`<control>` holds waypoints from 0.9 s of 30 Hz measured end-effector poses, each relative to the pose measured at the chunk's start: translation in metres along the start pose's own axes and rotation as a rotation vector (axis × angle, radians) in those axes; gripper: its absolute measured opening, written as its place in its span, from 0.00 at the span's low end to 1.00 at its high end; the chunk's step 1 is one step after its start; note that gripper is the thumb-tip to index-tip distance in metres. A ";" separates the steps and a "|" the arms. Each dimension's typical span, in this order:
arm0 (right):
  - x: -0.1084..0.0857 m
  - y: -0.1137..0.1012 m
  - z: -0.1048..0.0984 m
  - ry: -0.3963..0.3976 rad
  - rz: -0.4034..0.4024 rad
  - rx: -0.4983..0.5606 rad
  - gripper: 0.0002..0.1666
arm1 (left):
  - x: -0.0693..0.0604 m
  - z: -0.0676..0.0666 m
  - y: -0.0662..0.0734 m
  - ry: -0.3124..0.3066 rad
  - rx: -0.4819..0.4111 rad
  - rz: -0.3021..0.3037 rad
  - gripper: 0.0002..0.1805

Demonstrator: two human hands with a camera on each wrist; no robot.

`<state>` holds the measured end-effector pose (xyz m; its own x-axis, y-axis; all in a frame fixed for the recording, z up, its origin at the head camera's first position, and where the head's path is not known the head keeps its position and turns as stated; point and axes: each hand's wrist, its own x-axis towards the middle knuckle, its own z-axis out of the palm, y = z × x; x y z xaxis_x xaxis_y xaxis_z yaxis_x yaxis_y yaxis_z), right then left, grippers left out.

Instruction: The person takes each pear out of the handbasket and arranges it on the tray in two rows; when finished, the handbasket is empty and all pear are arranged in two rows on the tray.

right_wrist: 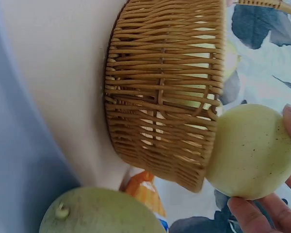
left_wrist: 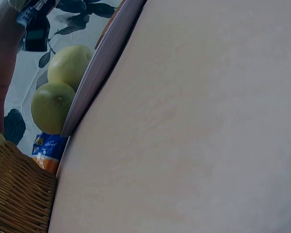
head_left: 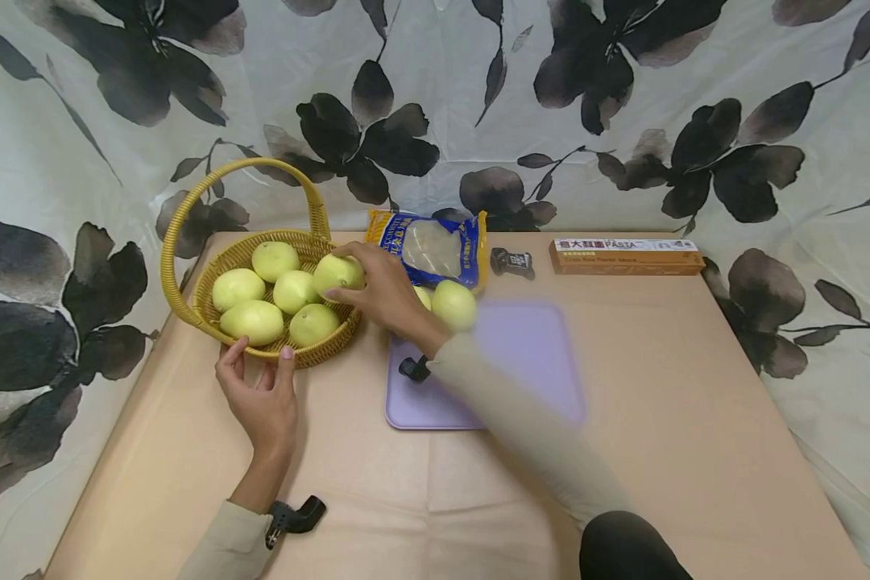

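Observation:
In the head view, a yellow wicker basket (head_left: 326, 348) with a tall arched handle stands at the left, with several yellow-green round fruits (head_left: 252, 322) inside. My right hand (head_left: 387, 294) holds one such fruit (head_left: 339, 274) between thumb and fingers at the basket's right rim. The right wrist view shows this fruit (right_wrist: 254, 150) against the wicker rim, fingertips on its skin. At the front of the basket, my left hand (head_left: 264, 407) grips the rim; part of its fingers is hidden. Two more fruits (left_wrist: 52, 108) sit on the purple tray (head_left: 529, 362), partly behind my right forearm.
Behind the tray lies a blue and yellow packet (head_left: 435, 246). A small dark wrapped item (head_left: 511, 263) is to its right, then a long orange-brown pasta box (head_left: 627, 257) by the table's back edge. Floral cloth (head_left: 435, 97) hangs behind the beige table (head_left: 667, 419).

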<state>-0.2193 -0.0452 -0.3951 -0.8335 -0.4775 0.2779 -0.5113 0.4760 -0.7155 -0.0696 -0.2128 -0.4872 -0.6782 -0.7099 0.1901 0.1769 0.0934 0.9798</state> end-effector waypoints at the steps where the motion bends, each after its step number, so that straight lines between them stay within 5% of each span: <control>1: -0.003 0.001 -0.003 0.010 -0.001 0.016 0.35 | 0.000 0.000 0.000 -0.001 0.004 0.000 0.36; 16: -0.055 0.023 -0.052 0.214 -0.029 0.252 0.37 | 0.000 0.000 0.001 -0.011 0.003 0.006 0.36; 27: -0.091 0.059 -0.092 0.349 0.064 0.231 0.35 | 0.000 0.000 0.001 -0.009 0.009 -0.005 0.36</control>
<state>-0.1925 0.0947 -0.4035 -0.9035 -0.1543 0.3999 -0.4285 0.2997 -0.8524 -0.0696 -0.2122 -0.4861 -0.6853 -0.7043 0.1852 0.1666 0.0960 0.9813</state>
